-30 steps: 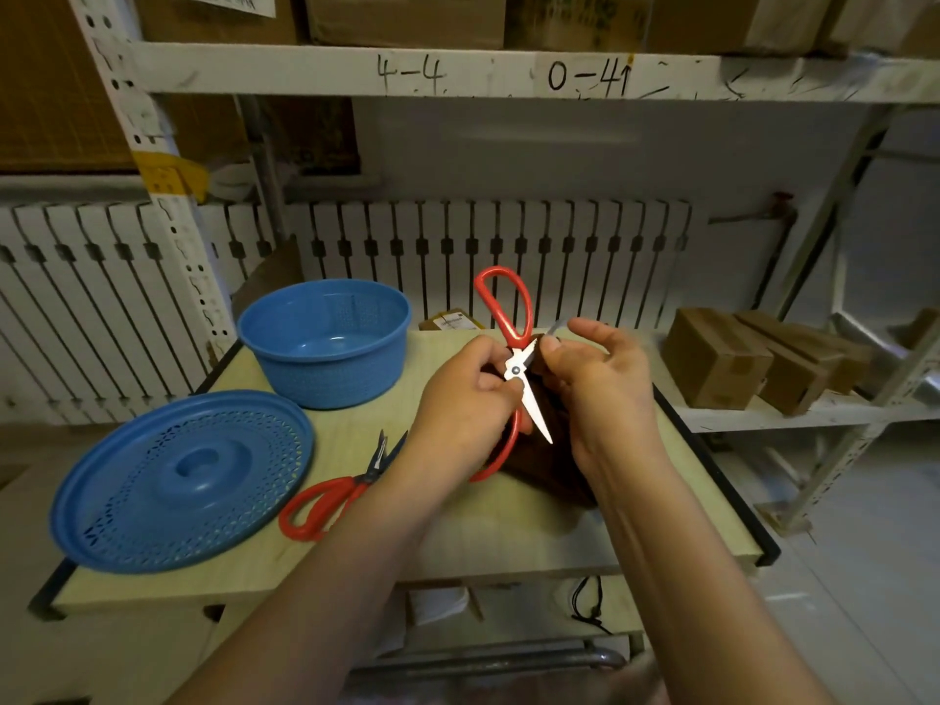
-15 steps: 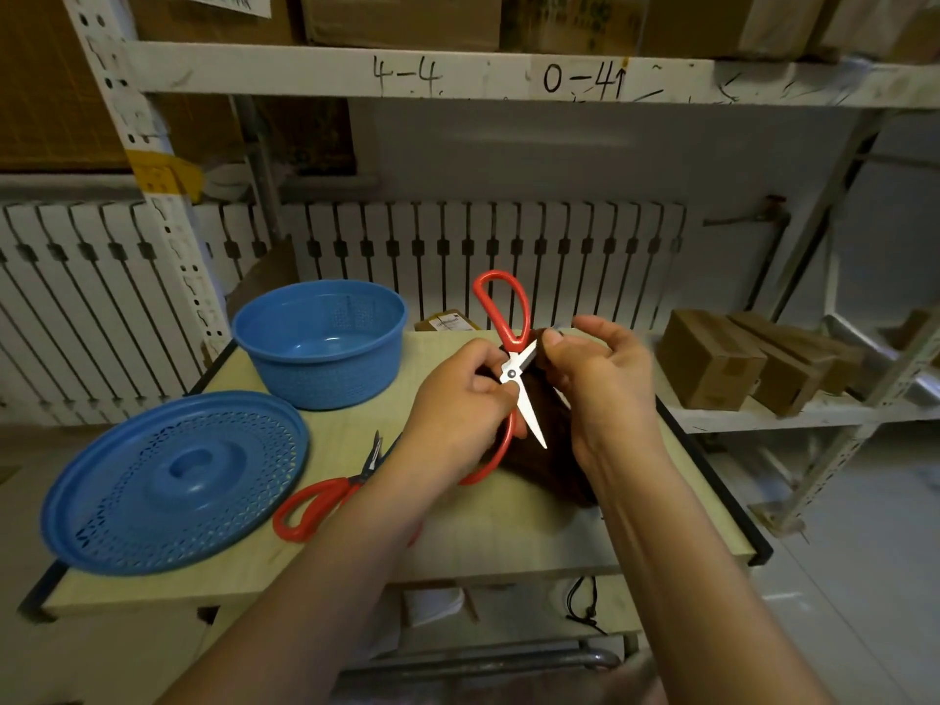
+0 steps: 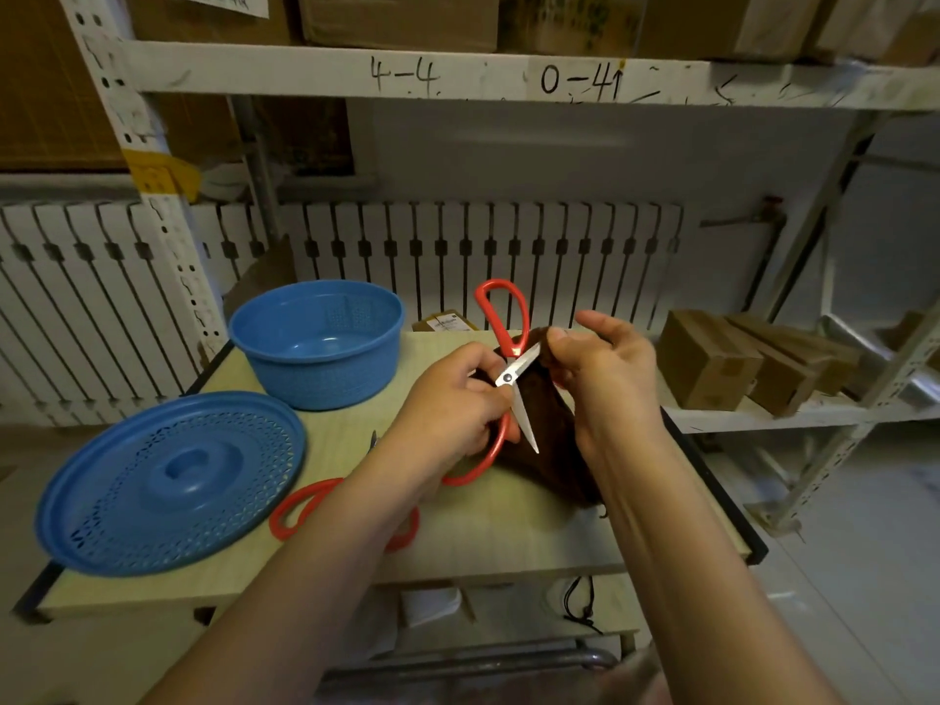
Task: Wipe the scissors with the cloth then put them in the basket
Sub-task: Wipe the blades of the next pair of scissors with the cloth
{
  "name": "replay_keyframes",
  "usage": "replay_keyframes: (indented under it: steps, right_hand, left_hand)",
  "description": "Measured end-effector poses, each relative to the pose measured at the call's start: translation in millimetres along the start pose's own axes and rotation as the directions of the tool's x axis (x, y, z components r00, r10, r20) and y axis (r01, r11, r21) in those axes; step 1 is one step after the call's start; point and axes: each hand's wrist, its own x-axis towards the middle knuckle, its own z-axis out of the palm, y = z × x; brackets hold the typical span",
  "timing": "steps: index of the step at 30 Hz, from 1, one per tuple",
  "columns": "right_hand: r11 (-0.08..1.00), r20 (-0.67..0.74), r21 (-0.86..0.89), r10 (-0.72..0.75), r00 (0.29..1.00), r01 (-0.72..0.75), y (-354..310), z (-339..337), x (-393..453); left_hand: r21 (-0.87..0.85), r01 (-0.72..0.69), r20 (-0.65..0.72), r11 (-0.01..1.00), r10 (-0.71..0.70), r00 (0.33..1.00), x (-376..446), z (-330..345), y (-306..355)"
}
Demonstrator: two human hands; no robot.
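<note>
A pale wooden tabletop (image 3: 508, 521) with a dark edge sits in front of you, below a metal shelf rack (image 3: 458, 78) and a white slatted radiator (image 3: 508, 256). On its left end lies a round blue perforated lid (image 3: 173, 480), dome side up. Behind the lid, toward the far left corner, stands the blue basket (image 3: 320, 343), upright and holding nothing. To the right, on a lower shelf, sit brown cardboard boxes (image 3: 712, 358).

Your left hand (image 3: 452, 404) is raised above the middle of the tabletop, its fingers (image 3: 488, 368) curled round the lower red handle of the scissors (image 3: 511, 368). The scissors are spread open (one red loop points up, one blade points down toward you). Your right hand (image 3: 605, 363) pinches the dark brown cloth (image 3: 549, 435) against the upper blade; the cloth hangs down from that grip to the tabletop behind the scissors.

A second pair of scissors (image 3: 315, 501) with red handles lies flat on the tabletop between the lid and your left forearm, which partly hides it.
</note>
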Motion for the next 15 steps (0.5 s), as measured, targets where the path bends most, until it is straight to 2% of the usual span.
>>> replay_keyframes:
  steps: [2, 4, 6, 12, 15]
  right_hand:
    - [0.999, -0.004, -0.035, -0.037, 0.999, 0.037, 0, 1, -1]
    - [0.998, 0.000, -0.048, -0.049, 0.999, 0.048, -1, 3, 0]
    - [0.999, 0.005, -0.039, -0.022, 1.000, 0.023, -2, 3, 1]
    - [0.996, 0.007, 0.044, 0.081, 0.997, -0.081, 2, 2, 8]
    - [0.991, -0.071, 0.099, 0.092, 0.993, -0.084, 4, -3, 10]
  left_hand:
    - [-0.035, 0.027, 0.016, 0.999, -0.026, 1.000, 0, -2, 2]
    - [0.067, -0.007, -0.023, 0.998, 0.009, 1.000, 1, -3, 1]
    - [0.166, -0.053, -0.050, 0.985, 0.062, 0.997, 2, -3, -1]
    - [0.309, -0.092, -0.097, 0.947, 0.128, 0.987, 6, 0, -5]
    - [0.197, -0.053, -0.073, 0.979, 0.069, 0.995, 3, -3, -5]
